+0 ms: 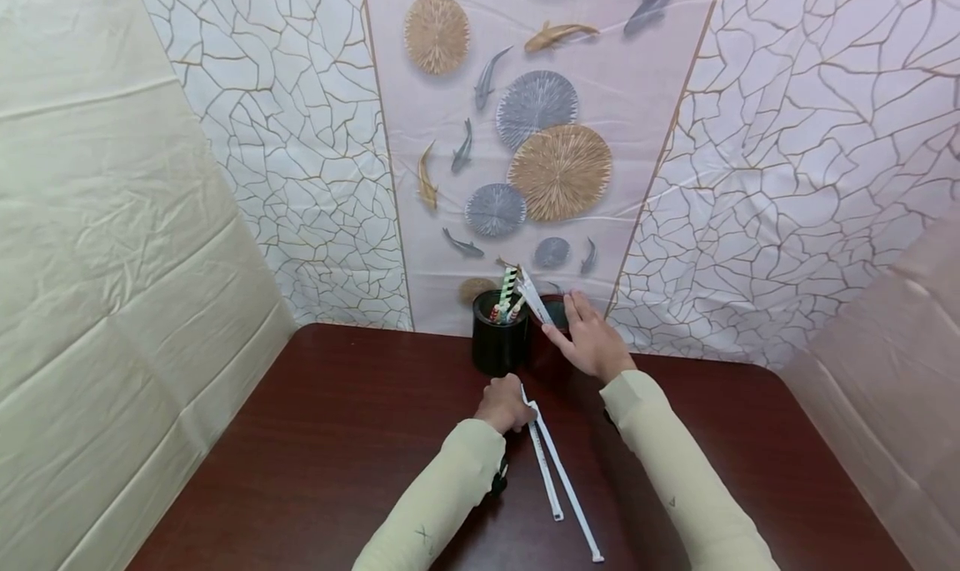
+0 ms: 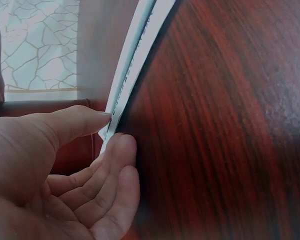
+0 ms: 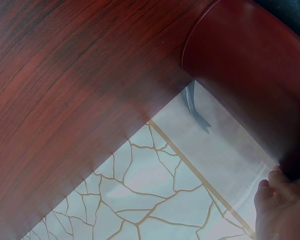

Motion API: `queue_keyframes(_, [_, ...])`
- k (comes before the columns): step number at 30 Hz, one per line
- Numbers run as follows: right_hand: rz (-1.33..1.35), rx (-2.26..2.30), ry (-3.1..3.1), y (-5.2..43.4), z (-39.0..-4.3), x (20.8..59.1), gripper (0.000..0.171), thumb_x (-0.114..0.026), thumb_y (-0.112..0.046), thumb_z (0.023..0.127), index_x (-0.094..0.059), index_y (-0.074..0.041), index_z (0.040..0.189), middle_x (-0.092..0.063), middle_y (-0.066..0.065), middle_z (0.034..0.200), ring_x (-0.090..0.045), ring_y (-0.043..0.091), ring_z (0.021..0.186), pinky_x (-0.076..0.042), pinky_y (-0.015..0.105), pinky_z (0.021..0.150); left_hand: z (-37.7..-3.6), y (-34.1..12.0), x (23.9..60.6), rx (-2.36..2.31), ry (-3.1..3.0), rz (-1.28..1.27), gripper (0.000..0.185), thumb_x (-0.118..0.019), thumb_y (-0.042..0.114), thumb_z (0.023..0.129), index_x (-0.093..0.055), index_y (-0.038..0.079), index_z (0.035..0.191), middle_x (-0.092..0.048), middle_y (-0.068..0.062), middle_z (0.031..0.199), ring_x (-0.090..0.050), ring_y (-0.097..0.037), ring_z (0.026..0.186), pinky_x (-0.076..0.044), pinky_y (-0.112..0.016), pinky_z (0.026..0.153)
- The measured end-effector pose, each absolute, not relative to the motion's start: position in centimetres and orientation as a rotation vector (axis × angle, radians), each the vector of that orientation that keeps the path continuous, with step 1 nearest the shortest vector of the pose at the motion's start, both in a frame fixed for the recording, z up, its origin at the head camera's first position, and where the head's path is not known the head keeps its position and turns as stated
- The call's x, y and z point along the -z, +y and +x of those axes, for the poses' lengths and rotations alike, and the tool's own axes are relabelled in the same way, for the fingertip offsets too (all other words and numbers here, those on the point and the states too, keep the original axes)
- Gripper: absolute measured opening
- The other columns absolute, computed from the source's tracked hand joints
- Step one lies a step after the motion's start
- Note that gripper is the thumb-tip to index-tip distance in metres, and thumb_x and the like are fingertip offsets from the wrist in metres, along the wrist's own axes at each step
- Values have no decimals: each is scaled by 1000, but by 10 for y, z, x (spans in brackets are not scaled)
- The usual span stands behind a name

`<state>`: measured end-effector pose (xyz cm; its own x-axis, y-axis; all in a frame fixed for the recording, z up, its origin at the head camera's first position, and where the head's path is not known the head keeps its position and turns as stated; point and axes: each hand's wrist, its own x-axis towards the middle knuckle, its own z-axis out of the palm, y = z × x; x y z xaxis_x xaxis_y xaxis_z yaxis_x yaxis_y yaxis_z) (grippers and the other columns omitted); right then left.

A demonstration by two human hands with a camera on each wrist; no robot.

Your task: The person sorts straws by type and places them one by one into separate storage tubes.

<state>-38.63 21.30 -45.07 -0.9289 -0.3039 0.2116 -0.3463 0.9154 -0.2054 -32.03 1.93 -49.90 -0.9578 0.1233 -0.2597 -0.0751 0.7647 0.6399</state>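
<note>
In the head view my left hand (image 1: 504,403) is low over the table, in front of two cups. Its thumb and index finger pinch white cable ties (image 2: 135,65), the other fingers loosely bent. Two lengths of the ties (image 1: 568,479) reach toward the near side, ending in small square heads. My right hand (image 1: 596,342) touches the dark red cup (image 3: 240,60) near its rim, fingers extended and thumb apart. More white strips (image 1: 536,298) stick up, leaning, at that cup's mouth. Beside it on the left stands a black cup (image 1: 495,346) with striped sticks (image 1: 508,286) inside.
Both cups stand at the back of the dark red-brown wooden table (image 1: 300,454). Behind them hangs a patterned backdrop (image 1: 330,154) with fish and round motifs. A pale cloth wall (image 1: 112,262) borders the left side, another (image 1: 885,371) the right.
</note>
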Motion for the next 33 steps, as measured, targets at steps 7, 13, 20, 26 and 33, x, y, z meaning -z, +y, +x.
queue_keyframes(7, [496, -344, -2891, 212, -387, 451, 94, -36, -67, 108, -19, 4, 167, -15, 23, 176, -23, 43, 162, -36, 61, 125, -327, 20, 509, -1001, 2694, 9, 30, -82, 17, 91, -66, 8, 66, -66, -6, 55, -64, -20, 51, -53, -32, 51])
queue_keyframes(13, [501, -349, -2887, 212, -388, 449, 94, -35, -68, 108, -19, 4, 167, -16, 23, 176, -23, 43, 162, -35, 61, 125, -325, 16, 499, -1124, 2628, -92, 26, -81, 9, 88, -63, 3, 69, -66, -9, 52, -64, -19, 44, -51, -29, 42])
queue_keyframes(20, [503, -350, -2889, 212, -387, 450, 95, -35, -69, 108, -19, 3, 167, -15, 23, 177, -23, 43, 162, -35, 61, 125, -327, 16, 504, -1143, 2642, -113, 27, -82, 11, 89, -63, 5, 70, -64, -5, 47, -62, -17, 41, -47, -25, 38])
queue_keyframes(26, [497, -352, -2902, 213, -386, 451, 94, -34, -68, 108, -18, 3, 167, -14, 23, 177, -22, 44, 162, -36, 62, 124, -330, 14, 510, -1146, 2636, -120, 27, -82, 15, 88, -65, 5, 69, -65, -3, 47, -61, -14, 41, -50, -25, 40])
queue_keyframes(33, [496, -342, -2911, 213, -386, 451, 94, -33, -68, 108, -18, 4, 167, -13, 23, 177, -21, 44, 162, -35, 61, 125, -329, 9, 511, -1229, 2585, -105, 26, -82, 15, 88, -68, 5, 68, -67, -2, 49, -61, -12, 42, -53, -25, 44])
